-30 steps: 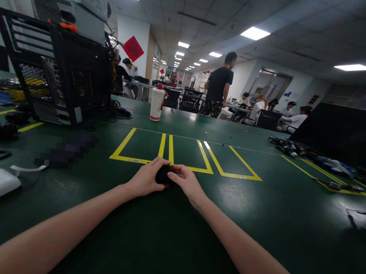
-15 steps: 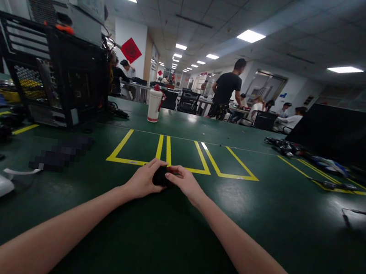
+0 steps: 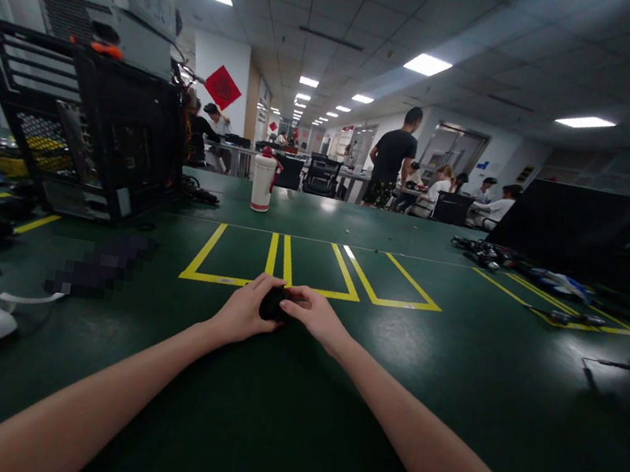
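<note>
Holding a small black object (image 3: 273, 304) in your left hand (image 3: 240, 308), as the head view shows, you have your forearms resting low over the green table (image 3: 285, 423). Left hand: curled round the object, thumb on the near side, fingers over the far side. Right hand (image 3: 317, 320): thumb and fingertips drawn together at the object's right edge; whether they pinch it or only touch, you cannot tell from here.

Technique, by judgement: let the left hand bear the hold and the right do the fine work, with light pressure. Your fingers hide much of the piece, so a slight tilt toward you would probably help you check alignment.

Position: the object sits between your two hands, deeper in the left palm, right fingertips at its edge. It is just on the near side of the yellow tape outlines (image 3: 216, 279); contact with the table cannot be told.
</note>
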`<state>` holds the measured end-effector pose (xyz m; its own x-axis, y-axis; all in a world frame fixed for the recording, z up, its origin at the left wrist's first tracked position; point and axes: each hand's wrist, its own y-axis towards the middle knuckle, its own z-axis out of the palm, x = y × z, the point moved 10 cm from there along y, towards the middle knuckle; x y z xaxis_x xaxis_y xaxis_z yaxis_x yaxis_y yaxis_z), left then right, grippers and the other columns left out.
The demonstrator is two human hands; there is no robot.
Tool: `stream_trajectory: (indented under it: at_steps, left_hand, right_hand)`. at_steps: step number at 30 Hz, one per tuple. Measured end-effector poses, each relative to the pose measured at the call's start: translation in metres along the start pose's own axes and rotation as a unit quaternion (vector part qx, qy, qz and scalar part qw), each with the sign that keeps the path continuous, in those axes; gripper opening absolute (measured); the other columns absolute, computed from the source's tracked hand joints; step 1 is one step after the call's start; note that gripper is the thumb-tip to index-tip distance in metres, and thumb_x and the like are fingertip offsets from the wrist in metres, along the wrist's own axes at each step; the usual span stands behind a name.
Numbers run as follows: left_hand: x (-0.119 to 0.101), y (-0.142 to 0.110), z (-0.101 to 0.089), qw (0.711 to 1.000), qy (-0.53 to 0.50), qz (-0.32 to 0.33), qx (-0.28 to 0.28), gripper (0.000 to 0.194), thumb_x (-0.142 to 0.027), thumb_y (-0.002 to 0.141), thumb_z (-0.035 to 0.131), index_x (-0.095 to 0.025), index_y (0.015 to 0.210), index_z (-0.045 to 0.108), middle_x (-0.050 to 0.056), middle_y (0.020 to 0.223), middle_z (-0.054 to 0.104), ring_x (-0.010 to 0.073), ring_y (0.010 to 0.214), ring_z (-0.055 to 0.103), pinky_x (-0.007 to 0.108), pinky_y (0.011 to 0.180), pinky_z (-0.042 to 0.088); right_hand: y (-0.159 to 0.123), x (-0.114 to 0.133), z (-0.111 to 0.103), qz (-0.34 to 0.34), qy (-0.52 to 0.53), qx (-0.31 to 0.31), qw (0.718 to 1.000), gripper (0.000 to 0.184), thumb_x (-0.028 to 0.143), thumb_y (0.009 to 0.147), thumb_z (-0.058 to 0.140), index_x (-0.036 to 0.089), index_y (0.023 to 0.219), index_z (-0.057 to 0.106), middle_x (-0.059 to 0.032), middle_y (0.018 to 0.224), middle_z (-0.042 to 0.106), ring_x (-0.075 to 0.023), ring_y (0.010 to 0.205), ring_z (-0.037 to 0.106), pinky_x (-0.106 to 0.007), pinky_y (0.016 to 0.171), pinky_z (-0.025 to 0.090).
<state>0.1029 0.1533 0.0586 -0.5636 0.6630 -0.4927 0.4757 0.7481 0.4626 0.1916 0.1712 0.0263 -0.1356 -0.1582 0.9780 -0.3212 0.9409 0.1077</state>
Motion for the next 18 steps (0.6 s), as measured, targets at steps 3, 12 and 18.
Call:
stream_trajectory:
  at_steps: [3,12,18]
  left_hand:
    - [0.0005,-0.0002,0.0003,1.000,0.002,0.000,0.000,0.052,-0.025,0.063,0.062,-0.024,0.109,0.038,0.002,0.104,0.046,0.0204,0.089,0.052,0.034,0.072,0.045]
    - [-0.0012,0.0009,-0.0004,1.000,0.014,0.005,-0.006,0.052,-0.026,0.062,0.062,-0.024,0.109,0.039,0.003,0.102,0.046,0.0208,0.088,0.052,0.034,0.073,0.045]
    - [-0.0002,0.0002,0.0005,1.000,0.013,0.005,-0.004,0.052,-0.025,0.062,0.062,-0.024,0.109,0.039,0.003,0.102,0.046,0.0206,0.088,0.052,0.033,0.072,0.045]
  right_hand:
    - [-0.0018,0.0029,0.0048,-0.009,0.021,0.031,0.999,0.032,0.025,0.061,0.065,0.019,0.089,0.049,-0.0023,0.093,0.056,-0.0168,0.088,0.056,-0.037,0.082,0.043]
    - [0.0005,0.0018,-0.0020,-0.021,0.023,-0.017,0.999,0.025,0.027,0.065,0.062,0.019,0.085,0.050,-0.0013,0.089,0.056,-0.0148,0.084,0.056,-0.035,0.082,0.043]
    - [-0.0047,0.0068,0.0054,-0.002,0.028,0.025,0.999,0.035,0.022,0.058,0.068,0.019,0.086,0.048,-0.0020,0.093,0.055,-0.0167,0.089,0.055,-0.036,0.081,0.044]
